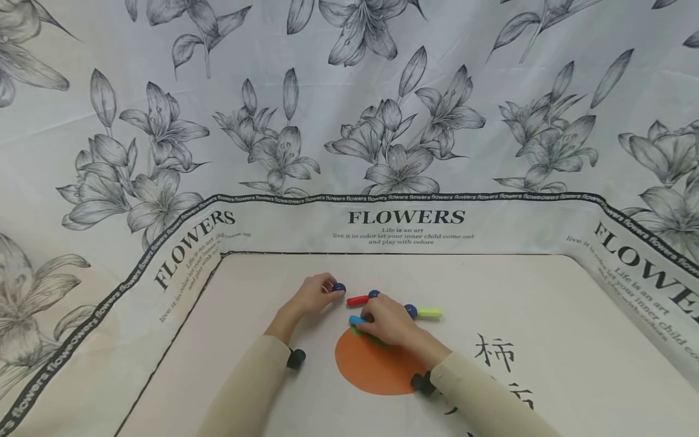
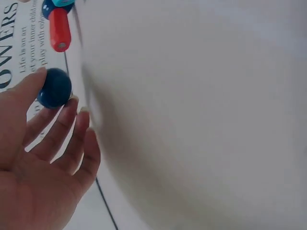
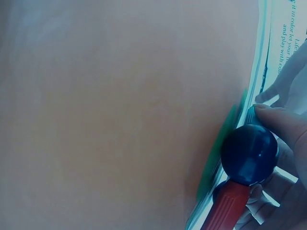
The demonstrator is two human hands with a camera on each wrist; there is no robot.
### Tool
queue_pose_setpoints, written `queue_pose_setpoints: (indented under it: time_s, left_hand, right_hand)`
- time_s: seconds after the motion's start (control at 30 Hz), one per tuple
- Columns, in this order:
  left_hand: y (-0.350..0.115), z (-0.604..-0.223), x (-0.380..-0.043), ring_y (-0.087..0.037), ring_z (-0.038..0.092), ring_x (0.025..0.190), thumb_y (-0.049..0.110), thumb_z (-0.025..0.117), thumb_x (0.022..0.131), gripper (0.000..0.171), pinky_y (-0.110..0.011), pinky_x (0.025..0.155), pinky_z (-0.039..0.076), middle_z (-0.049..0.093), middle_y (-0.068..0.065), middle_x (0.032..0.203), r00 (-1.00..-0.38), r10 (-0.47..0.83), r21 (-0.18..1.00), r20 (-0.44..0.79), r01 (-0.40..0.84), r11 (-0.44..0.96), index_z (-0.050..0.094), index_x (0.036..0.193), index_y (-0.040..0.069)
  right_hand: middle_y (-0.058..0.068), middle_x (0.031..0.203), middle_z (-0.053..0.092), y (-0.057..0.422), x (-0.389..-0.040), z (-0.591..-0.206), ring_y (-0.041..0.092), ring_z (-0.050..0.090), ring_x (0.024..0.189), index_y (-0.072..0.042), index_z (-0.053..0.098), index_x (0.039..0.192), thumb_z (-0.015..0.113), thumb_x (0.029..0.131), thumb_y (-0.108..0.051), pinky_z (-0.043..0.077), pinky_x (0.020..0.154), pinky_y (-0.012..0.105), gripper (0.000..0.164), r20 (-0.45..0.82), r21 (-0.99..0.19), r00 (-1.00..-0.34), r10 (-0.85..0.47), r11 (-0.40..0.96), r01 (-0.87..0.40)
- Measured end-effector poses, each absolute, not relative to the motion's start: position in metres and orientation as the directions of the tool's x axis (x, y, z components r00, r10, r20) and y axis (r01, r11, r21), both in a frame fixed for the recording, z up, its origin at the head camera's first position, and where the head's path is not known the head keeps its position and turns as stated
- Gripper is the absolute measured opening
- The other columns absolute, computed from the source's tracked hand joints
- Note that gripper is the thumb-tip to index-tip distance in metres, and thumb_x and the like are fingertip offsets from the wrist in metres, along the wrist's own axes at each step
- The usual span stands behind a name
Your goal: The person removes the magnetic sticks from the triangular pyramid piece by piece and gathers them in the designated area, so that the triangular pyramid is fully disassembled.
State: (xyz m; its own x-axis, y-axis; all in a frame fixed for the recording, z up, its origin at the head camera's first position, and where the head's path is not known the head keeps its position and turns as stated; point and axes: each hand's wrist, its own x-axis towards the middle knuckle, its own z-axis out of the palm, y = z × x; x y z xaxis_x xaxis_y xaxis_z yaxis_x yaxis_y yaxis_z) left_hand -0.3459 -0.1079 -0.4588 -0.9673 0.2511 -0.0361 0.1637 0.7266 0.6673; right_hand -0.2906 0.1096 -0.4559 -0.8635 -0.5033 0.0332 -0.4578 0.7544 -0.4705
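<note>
My left hand [image 1: 315, 294] pinches a dark blue ball [image 2: 55, 88] between thumb and fingertips, with the other fingers spread. Just right of it, a red rod [image 1: 357, 300] points at the ball, and another dark blue ball [image 1: 374, 294] sits at its far end. My right hand [image 1: 389, 320] grips a light blue rod [image 1: 356, 320], its thumb on the rod. In the right wrist view, a dark blue ball [image 3: 249, 154] lies beside that thumb, with a red rod [image 3: 228, 206] running down from it. The right hand's fingers are partly hidden behind the ball.
Right of my right hand, a dark blue ball [image 1: 410, 311] joins a yellow-green rod [image 1: 429, 312]. The tablecloth [image 1: 262, 376] bears a printed orange fruit [image 1: 371, 364] and black characters. A flower-patterned cloth [image 1: 306, 152] rises behind the table.
</note>
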Motion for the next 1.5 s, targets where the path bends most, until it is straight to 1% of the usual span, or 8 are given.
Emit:
queue_pose_setpoints:
  time_s: [0.2,0.37,0.67,0.93,1.0,1.17,1.43,1.5]
  left_hand:
    - [-0.094,-0.472,-0.368,-0.024,0.058,0.098,0.037,0.071,0.097,0.039,-0.041,0.090,0.053,0.063,-0.008,0.110,-0.994,0.108,0.691,-0.034,0.055,0.721,0.062,0.124,0.011]
    - [-0.084,-0.473,-0.377,-0.025,0.057,0.095,0.034,0.072,0.097,0.037,-0.040,0.088,0.053,0.062,-0.008,0.105,-0.999,0.027,0.684,-0.026,0.002,0.729,0.061,0.123,0.011]
    - [-0.078,-0.472,-0.383,-0.025,0.057,0.095,0.034,0.073,0.096,0.037,-0.040,0.088,0.053,0.062,-0.006,0.105,-0.999,0.005,0.675,-0.049,-0.029,0.738,0.061,0.124,0.013]
    - [-0.087,-0.475,-0.382,-0.024,0.057,0.095,0.036,0.075,0.094,0.049,-0.040,0.086,0.052,0.062,-0.007,0.107,-0.999,0.042,0.662,-0.025,0.015,0.750,0.059,0.132,0.011]
    - [-0.090,-0.476,-0.380,-0.024,0.058,0.096,0.036,0.076,0.093,0.051,-0.041,0.087,0.053,0.063,-0.007,0.108,-0.998,0.066,0.660,-0.017,0.039,0.750,0.058,0.134,0.009]
    - [-0.102,-0.474,-0.370,-0.026,0.058,0.099,0.030,0.075,0.094,0.050,-0.044,0.092,0.051,0.064,-0.010,0.109,-0.991,0.137,0.660,0.011,0.110,0.743,0.058,0.134,0.005]
    - [-0.113,-0.467,-0.351,-0.025,0.058,0.109,0.033,0.075,0.095,0.050,-0.043,0.097,0.051,0.063,-0.009,0.120,-0.973,0.229,0.625,-0.013,0.171,0.762,0.059,0.134,0.008]
    - [-0.113,-0.466,-0.346,-0.025,0.058,0.109,0.033,0.076,0.094,0.051,-0.043,0.096,0.052,0.063,-0.009,0.121,-0.968,0.251,0.624,-0.023,0.182,0.759,0.059,0.135,0.008]
  right_hand:
    - [-0.010,0.067,0.060,0.108,-0.291,-0.460,0.013,0.053,0.073,-0.016,0.081,0.089,0.077,0.093,-0.032,0.046,0.061,0.026,0.017,0.042,-0.468,-0.865,-0.500,0.755,-0.459]
    - [-0.009,0.071,0.060,0.108,-0.290,-0.460,0.013,0.054,0.074,-0.017,0.080,0.089,0.078,0.092,-0.031,0.047,0.062,0.027,0.015,0.040,-0.479,-0.874,-0.485,0.758,-0.443]
    - [-0.009,0.070,0.060,0.111,-0.290,-0.458,0.013,0.054,0.073,-0.016,0.080,0.091,0.077,0.093,-0.031,0.047,0.061,0.026,0.015,0.046,-0.467,-0.875,-0.482,0.764,-0.445]
    - [0.000,0.098,0.067,0.118,-0.282,-0.451,0.015,0.053,0.088,-0.007,0.076,0.113,0.077,0.093,-0.025,0.052,0.078,0.032,0.027,0.102,-0.456,-0.858,-0.504,0.743,-0.490]
    - [0.003,0.101,0.066,0.124,-0.279,-0.448,0.016,0.052,0.089,-0.006,0.074,0.117,0.077,0.093,-0.024,0.052,0.076,0.033,0.030,0.112,-0.455,-0.857,-0.503,0.741,-0.494]
    - [0.005,0.099,0.064,0.138,-0.281,-0.440,0.017,0.051,0.087,-0.006,0.074,0.117,0.079,0.091,-0.021,0.050,0.071,0.031,0.030,0.134,-0.467,-0.867,-0.480,0.741,-0.483]
    - [0.012,0.113,0.065,0.152,-0.298,-0.434,0.031,0.061,0.107,-0.003,0.070,0.123,0.077,0.092,-0.019,0.054,0.094,0.046,0.035,0.120,-0.516,-0.895,-0.430,0.743,-0.426]
    - [0.014,0.116,0.064,0.154,-0.302,-0.434,0.034,0.061,0.111,-0.002,0.069,0.124,0.076,0.093,-0.019,0.053,0.095,0.049,0.036,0.118,-0.522,-0.899,-0.422,0.744,-0.418]
